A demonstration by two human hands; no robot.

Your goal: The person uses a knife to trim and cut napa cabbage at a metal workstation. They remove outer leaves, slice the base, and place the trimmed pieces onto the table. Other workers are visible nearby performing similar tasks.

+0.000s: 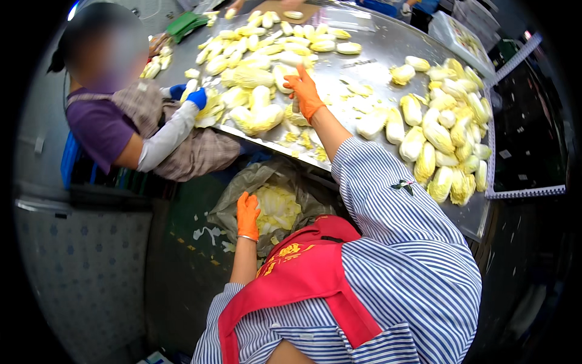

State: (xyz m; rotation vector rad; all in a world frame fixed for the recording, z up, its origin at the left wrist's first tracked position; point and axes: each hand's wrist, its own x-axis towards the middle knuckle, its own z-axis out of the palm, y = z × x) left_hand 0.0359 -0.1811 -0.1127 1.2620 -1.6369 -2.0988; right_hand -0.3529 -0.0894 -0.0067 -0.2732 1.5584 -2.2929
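My left hand (248, 215), in an orange glove, is beside a grey plastic bag (232, 189) of cabbage leaves (277, 207); its fingers are slightly apart and nothing shows in them. My right hand (305, 93), also gloved in orange, reaches over the metal table (334, 73) with a finger extended, close to a pale napa cabbage (283, 78). A small brownish object shows under its palm; whether the hand grips it is unclear. More napa cabbages (254, 77) lie around and beyond this hand. A separate pile of cabbages (439, 129) covers the table's right part.
At the left, a person (102, 132) with blue gloves handles cabbage at the table edge. Another person's hands (291, 4) show at the far side. A green item (185, 26) lies at the back left, and a white crate (461, 41) stands at the back right.
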